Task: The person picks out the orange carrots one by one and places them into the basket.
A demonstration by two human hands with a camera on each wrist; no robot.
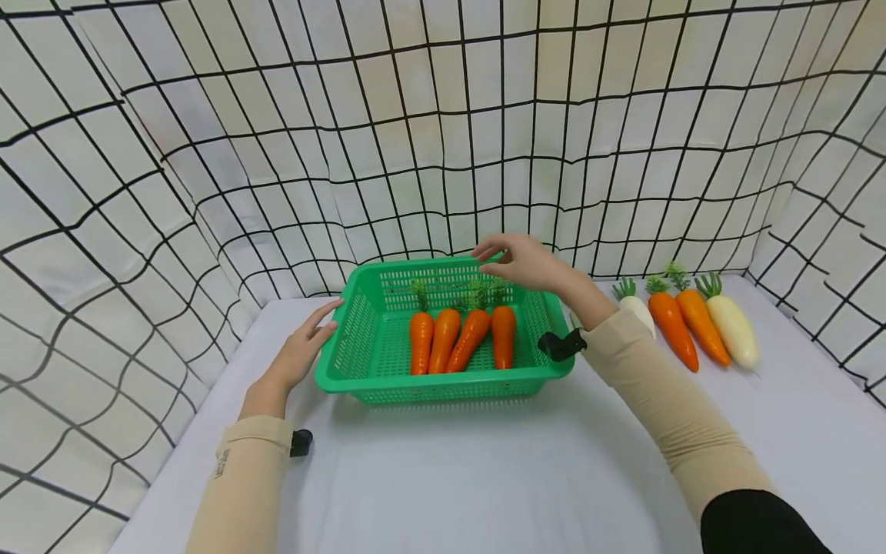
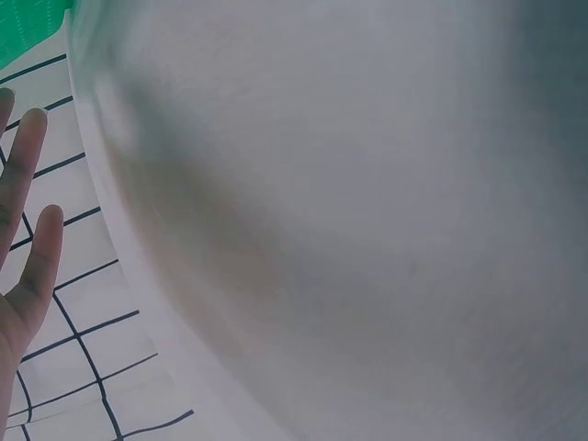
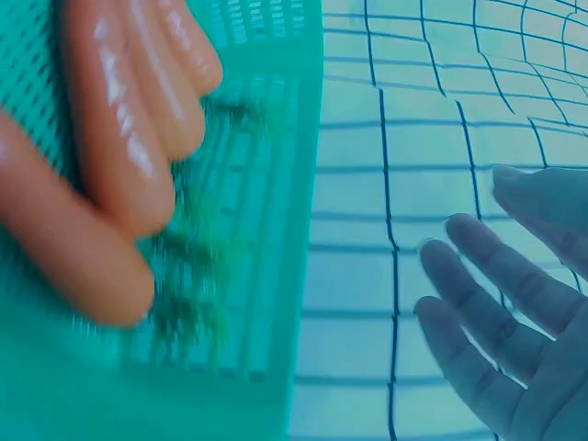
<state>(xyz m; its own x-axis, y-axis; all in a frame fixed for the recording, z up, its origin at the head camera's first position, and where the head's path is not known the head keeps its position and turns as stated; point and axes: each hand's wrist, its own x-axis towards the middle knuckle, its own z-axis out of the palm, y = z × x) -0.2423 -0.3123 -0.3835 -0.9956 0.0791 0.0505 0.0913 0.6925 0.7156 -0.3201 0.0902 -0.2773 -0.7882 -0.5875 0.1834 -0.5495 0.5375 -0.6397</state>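
Note:
A green plastic basket (image 1: 443, 388) stands on the white table, with several orange carrots (image 1: 473, 338) side by side in it, their leafy tops toward the back wall. My left hand (image 1: 301, 354) is at the basket's left side, fingers extended, its fingertips at the rim. Over the back right part of the basket hovers my right hand (image 1: 529, 263), fingers loosely bent and holding nothing. In the right wrist view its spread fingers (image 3: 469, 294) are apart from the basket wall (image 3: 299, 276). The left wrist view catches only some fingers of the left hand (image 2: 23, 248).
Right of the basket lie two more orange carrots (image 1: 673, 331) (image 1: 702, 327) and a white radish (image 1: 734, 331). Another white radish (image 1: 637, 312) is partly hidden behind the right forearm. A white cloth with a black grid (image 1: 443, 142) encloses the table's back and sides.

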